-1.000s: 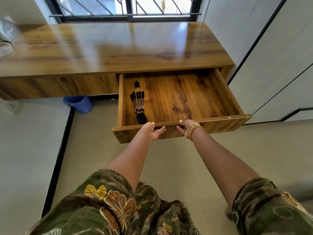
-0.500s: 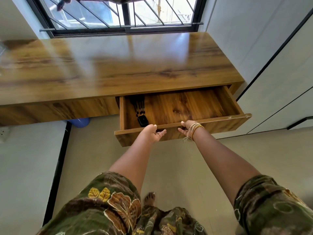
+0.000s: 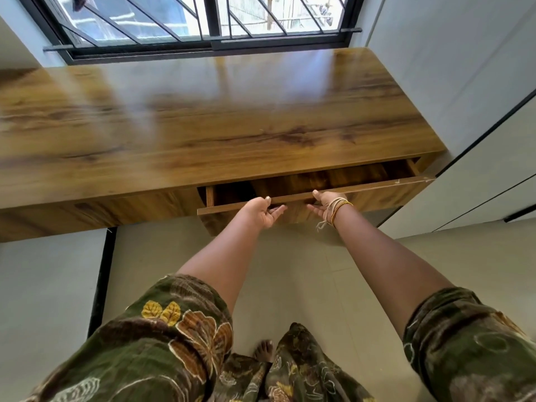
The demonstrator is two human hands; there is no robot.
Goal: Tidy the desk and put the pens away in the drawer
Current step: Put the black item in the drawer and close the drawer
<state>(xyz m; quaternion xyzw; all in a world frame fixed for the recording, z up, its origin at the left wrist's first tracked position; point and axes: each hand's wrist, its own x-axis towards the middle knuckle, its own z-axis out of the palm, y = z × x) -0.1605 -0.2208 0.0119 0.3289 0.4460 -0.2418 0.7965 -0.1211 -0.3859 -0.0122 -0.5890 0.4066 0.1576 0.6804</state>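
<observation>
From the head view I see the long glossy wood-grain surface (image 3: 203,126) under the barred black-framed window (image 3: 203,21), with its brown wooden drawer (image 3: 362,190) at about three o'clock of the frame's centre, open only by a narrow gap. My left hand (image 3: 262,213) and right hand (image 3: 326,203), the right wearing thread and gold bangles (image 3: 336,208), sit side by side but apart at the drawer's front edge, thumbs hooked over the top lip and fingers spread beneath, gripping that panel. The pens I cannot see; I judge they lie inside, hidden in the shaded gap. The risk I weigh: thumbs over the lip could be pinched against the surface's underside if I push home without releasing, and a hard shove could scatter the pens inside.
</observation>
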